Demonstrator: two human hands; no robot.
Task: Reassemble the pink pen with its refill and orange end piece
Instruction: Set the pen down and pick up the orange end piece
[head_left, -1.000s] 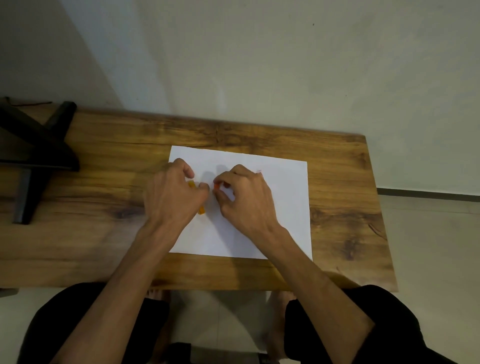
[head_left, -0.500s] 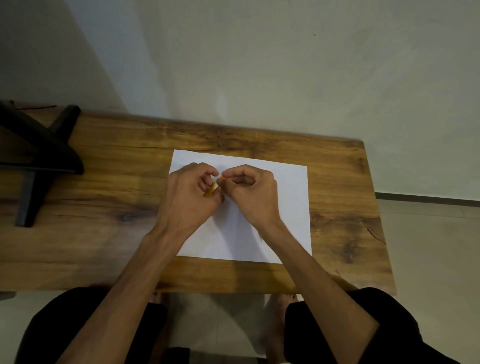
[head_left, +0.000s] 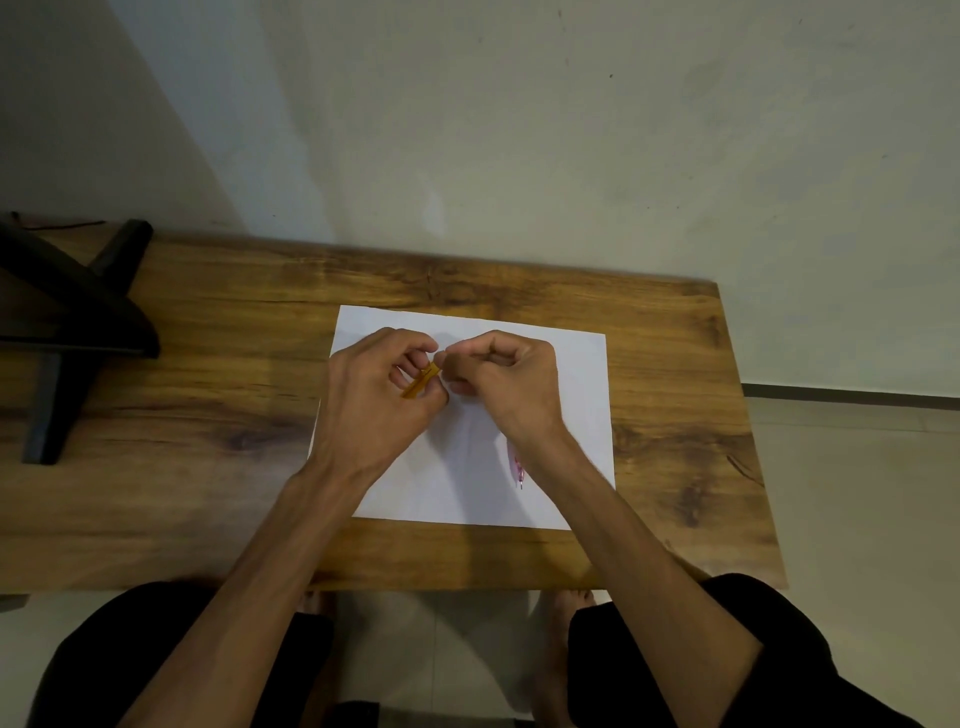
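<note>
My left hand (head_left: 374, 395) pinches the orange end piece (head_left: 422, 380), which points up and to the right out of the fingers. My right hand (head_left: 511, 382) is closed with its fingertips meeting the orange piece's upper end; what it grips is hidden. The pink pen body (head_left: 517, 462) lies on the white paper (head_left: 582, 374), its tip pointing toward me, partly covered by my right wrist. The refill cannot be made out.
The paper lies on a wooden table (head_left: 208, 415) against a pale wall. A black stand (head_left: 67, 322) sits on the table's far left. My knees and bare feet are below the table's near edge.
Both hands lifted off the paper and came together, the left one raising the orange piece. The pink pen body now shows beside my right wrist.
</note>
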